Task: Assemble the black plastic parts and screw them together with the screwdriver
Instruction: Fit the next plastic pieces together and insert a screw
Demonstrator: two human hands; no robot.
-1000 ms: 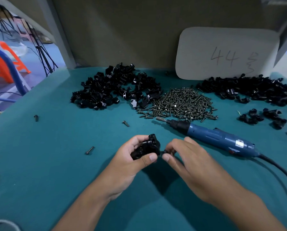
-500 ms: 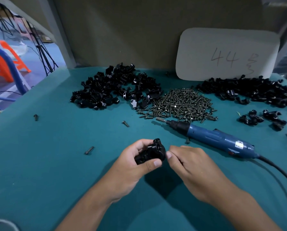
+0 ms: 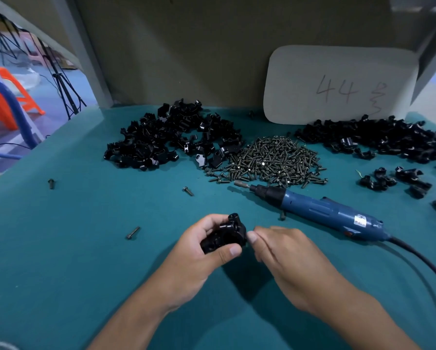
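Black plastic parts point(image 3: 223, 236), fitted together as one piece, are held above the teal table point(image 3: 67, 248), gripped in the left hand point(image 3: 199, 253) with the thumb across the front and fingers curled behind. The right hand point(image 3: 287, 256) is brought up just beside the piece, fingertips point(image 3: 251, 236) at its right edge; whether anything is pinched between them cannot be told. The blue screwdriver point(image 3: 323, 210) is laid on the table beyond the right hand, untouched, bit toward the screw pile point(image 3: 272, 160). Loose black parts are heaped at left point(image 3: 166, 137) and right point(image 3: 378, 137). Stray screws point(image 3: 133, 233) are scattered nearby.
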